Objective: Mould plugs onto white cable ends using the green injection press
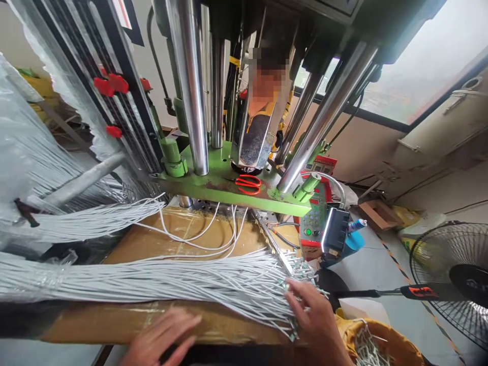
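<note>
- Bundle of white wires point(213, 279) lies across the table point(114, 320) at lower centre, its metal-tipped ends fanning toward lower right.
- Right hand point(314, 310), as I read it from here, rests on those ends, fingers spread, not clenched.
- Left hand point(160, 338) lies open at bottom centre, just below the bundle, gripping nothing I can see.
- Orange scissors point(247, 184) rest on the green press plate point(213, 183) at centre.
- Yellow container point(385, 338) of metal-tipped pieces sits at lower right.

White insulated wire bundle point(190, 278), lying flat, fanned ends carrying metal terminals point(301, 272).
</note>
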Tool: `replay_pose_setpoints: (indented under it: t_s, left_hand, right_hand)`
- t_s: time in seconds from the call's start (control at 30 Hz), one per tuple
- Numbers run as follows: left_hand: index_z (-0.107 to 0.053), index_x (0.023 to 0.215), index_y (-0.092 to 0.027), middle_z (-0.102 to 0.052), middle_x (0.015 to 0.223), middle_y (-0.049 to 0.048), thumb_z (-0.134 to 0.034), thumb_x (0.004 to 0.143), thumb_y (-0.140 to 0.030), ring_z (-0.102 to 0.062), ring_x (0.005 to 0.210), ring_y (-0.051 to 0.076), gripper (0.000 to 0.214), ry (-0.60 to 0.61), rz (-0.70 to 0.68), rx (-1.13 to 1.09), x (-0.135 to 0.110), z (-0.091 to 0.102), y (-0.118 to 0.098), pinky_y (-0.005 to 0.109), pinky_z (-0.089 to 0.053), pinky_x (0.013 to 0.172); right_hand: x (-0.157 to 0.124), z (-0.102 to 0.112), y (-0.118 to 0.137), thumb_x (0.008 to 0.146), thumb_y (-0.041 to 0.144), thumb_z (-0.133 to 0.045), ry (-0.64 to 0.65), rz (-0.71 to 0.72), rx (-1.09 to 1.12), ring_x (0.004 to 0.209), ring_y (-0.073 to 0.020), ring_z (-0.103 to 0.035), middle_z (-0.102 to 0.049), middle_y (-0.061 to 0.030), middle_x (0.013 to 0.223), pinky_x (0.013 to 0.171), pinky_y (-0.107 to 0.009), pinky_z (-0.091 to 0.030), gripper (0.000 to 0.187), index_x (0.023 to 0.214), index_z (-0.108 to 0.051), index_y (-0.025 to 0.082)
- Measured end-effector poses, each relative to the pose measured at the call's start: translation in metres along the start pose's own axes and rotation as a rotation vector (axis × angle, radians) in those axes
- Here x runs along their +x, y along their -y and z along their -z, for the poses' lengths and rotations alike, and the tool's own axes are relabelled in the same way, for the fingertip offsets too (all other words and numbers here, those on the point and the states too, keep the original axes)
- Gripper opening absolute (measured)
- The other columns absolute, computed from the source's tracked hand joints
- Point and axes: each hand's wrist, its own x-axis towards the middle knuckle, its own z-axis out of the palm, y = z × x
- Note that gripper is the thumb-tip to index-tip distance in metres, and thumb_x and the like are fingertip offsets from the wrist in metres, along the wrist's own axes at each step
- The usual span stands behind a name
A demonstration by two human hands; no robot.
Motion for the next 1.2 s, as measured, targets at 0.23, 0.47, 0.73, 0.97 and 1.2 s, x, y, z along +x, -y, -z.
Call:
replay_pose_setpoints:
  t_s: [0.23,0.47,0.73,0.97,1.2]
  left_hand:
    - [-0.056,0.129,-0.017,-0.064,0.118,0.0117,-0.052,0.092,-0.020,-0.058,0.108,0.028,0.038,0.145,-0.130,0.331,0.109,-0.006,-0.016,0.043,-0.046,0.094]
    - [-0.062,0.112,-0.023,-0.058,0.116,0.0072,-0.056,0.088,-0.017,-0.054,0.107,0.025,0.026,0.313,-0.174,0.243,0.120,0.001,-0.026,0.040,-0.041,0.095]
    - [-0.062,0.090,-0.017,-0.061,0.096,0.0058,-0.059,0.085,-0.023,-0.057,0.092,0.024,0.007,0.419,-0.068,0.167,0.143,0.002,-0.027,0.036,-0.041,0.084]
    - [-0.065,0.076,-0.016,-0.055,0.067,-0.0029,-0.065,0.077,-0.041,-0.048,0.064,0.013,0.024,0.542,0.276,-0.422,0.165,0.031,-0.020,0.023,-0.034,0.059]
    - [-0.065,0.071,-0.012,-0.060,0.069,0.0014,-0.060,0.079,-0.051,-0.048,0.060,0.011,0.040,0.615,0.473,-0.803,0.167,0.012,-0.004,0.023,-0.034,0.057]
  right_hand:
    - [0.082,-0.008,0.010,0.084,0.013,-0.050,0.011,0.223,-0.341,0.094,-0.0248,-0.063,-0.071,-0.0109,0.099,0.085,-0.038,-0.052,0.042,0.125,-0.061,0.014]
    - [0.105,-0.001,0.011,0.087,0.010,-0.045,0.112,0.308,-0.288,0.089,-0.0186,-0.064,-0.067,-0.0090,0.095,0.082,-0.030,-0.052,0.045,0.130,-0.058,0.016]
    - [0.126,-0.014,0.035,0.093,0.012,-0.041,0.159,0.394,-0.252,0.106,-0.0219,-0.058,-0.068,-0.0119,0.111,0.095,-0.037,-0.046,0.038,0.127,-0.060,0.015]
    - [0.076,-0.002,0.069,0.088,0.025,-0.060,0.351,0.465,-0.289,0.091,-0.0215,-0.067,-0.074,-0.0053,0.099,0.086,-0.035,-0.048,0.043,0.131,-0.053,0.022]
    - [0.077,0.010,0.047,0.083,0.025,-0.064,0.249,0.249,-0.331,0.092,-0.0232,-0.068,-0.074,-0.0040,0.103,0.078,-0.033,-0.052,0.038,0.121,-0.062,0.027]
